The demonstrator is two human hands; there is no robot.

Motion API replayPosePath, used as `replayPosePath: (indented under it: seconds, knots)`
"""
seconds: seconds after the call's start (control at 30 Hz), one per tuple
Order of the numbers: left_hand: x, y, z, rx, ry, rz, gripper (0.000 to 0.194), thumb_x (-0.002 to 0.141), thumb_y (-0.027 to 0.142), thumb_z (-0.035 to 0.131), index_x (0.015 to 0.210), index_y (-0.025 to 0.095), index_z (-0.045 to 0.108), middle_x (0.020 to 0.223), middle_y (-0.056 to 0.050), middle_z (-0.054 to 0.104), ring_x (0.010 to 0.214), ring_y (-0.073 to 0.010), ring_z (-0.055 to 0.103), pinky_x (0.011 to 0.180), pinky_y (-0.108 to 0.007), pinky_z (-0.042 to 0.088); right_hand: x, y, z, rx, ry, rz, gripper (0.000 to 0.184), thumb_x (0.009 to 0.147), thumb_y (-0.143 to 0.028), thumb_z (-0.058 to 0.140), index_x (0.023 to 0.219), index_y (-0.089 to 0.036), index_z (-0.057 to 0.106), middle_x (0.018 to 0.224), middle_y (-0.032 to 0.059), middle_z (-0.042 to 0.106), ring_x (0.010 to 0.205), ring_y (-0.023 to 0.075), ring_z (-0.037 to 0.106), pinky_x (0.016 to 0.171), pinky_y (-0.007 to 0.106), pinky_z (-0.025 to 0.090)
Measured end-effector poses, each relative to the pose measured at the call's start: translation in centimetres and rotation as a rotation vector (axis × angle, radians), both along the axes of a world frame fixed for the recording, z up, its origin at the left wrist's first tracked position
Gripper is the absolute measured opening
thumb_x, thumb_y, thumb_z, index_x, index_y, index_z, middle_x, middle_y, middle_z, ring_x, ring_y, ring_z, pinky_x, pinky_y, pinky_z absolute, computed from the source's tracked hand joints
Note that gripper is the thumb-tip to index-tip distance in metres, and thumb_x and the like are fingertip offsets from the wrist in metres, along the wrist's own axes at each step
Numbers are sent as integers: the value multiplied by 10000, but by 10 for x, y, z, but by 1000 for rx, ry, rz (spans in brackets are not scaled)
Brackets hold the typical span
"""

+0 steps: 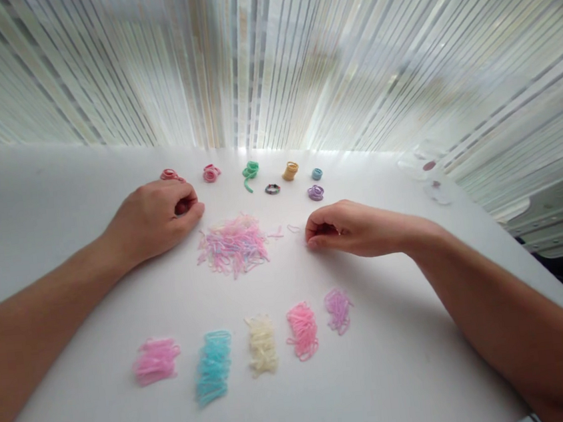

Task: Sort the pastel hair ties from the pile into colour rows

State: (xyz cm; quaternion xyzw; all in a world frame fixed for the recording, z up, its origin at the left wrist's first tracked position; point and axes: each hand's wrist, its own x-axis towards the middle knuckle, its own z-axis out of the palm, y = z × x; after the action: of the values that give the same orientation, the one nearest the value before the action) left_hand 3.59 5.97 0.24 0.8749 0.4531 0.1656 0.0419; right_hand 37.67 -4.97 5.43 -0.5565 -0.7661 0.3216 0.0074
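A mixed heap of small pastel rubber bands (pixel 235 244) lies at the middle of the white table (pixel 389 374). My left hand (pixel 154 217) rests just left of the heap with its fingers curled under; something reddish shows beneath them. My right hand (pixel 346 228) rests on the table right of the heap, fingertips pinched together near a loose pink band (pixel 293 228). Nearer to me stand sorted piles: pink (pixel 155 360), blue (pixel 213 366), cream (pixel 262 344), a brighter pink pile (pixel 303 329) and a purple pile (pixel 339 310).
Thicker hair ties lie in a far row: red (pixel 170 174), pink (pixel 211 173), green (pixel 250 172), yellow (pixel 290 170), blue (pixel 316 174), purple (pixel 315 192), and a multicoloured one (pixel 272 188). Clear plastic lids (pixel 425 167) sit at the right. Striped blinds (pixel 265 51) stand behind.
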Motion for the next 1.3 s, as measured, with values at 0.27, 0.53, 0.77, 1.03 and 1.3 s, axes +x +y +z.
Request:
replayPosePath:
  seconds: [0.27, 0.53, 0.77, 1.03, 1.3]
  knots:
    - [1, -2, 3, -23, 10, 12, 261, 941, 437, 493, 781, 233, 520, 846, -73, 654, 795, -221, 546, 786, -380, 397, 7, -31, 24, 21, 99, -40, 281, 1018, -467, 677, 922, -204, 690, 833, 21, 688, 726, 163, 538, 677, 318, 418]
    - [0, 1, -1, -1, 15, 13, 255, 934, 450, 499, 798, 237, 534, 864, -76, 679, 843, -242, 595, 801, -385, 428, 17, -78, 20, -30, 337, -76, 315, 1016, -473, 780, 885, -196, 710, 831, 23, 693, 747, 160, 546, 693, 305, 449]
    - [0, 2, 0, 30, 48, 21, 268, 928, 463, 483, 796, 239, 542, 840, -68, 676, 809, -235, 601, 801, -386, 436, 27, -81, 2, -182, 293, 15, 230, 1040, -388, 732, 937, -182, 743, 870, 49, 748, 759, 160, 594, 688, 288, 475]
    - [-3, 8, -6, 59, 90, 55, 301, 897, 490, 476, 852, 224, 611, 889, -75, 699, 854, -254, 630, 811, -370, 426, 29, -80, -2, -241, 330, 139, 168, 1040, -297, 727, 925, -176, 746, 879, 41, 752, 734, 135, 578, 679, 266, 475]
    - [-2, 6, -4, 70, 109, 84, 336, 888, 501, 459, 884, 216, 637, 949, -82, 718, 934, -259, 664, 926, -380, 506, 22, -85, 0, -207, 250, 239, 125, 1039, -190, 688, 939, -181, 763, 936, 60, 766, 774, 149, 619, 713, 274, 494]
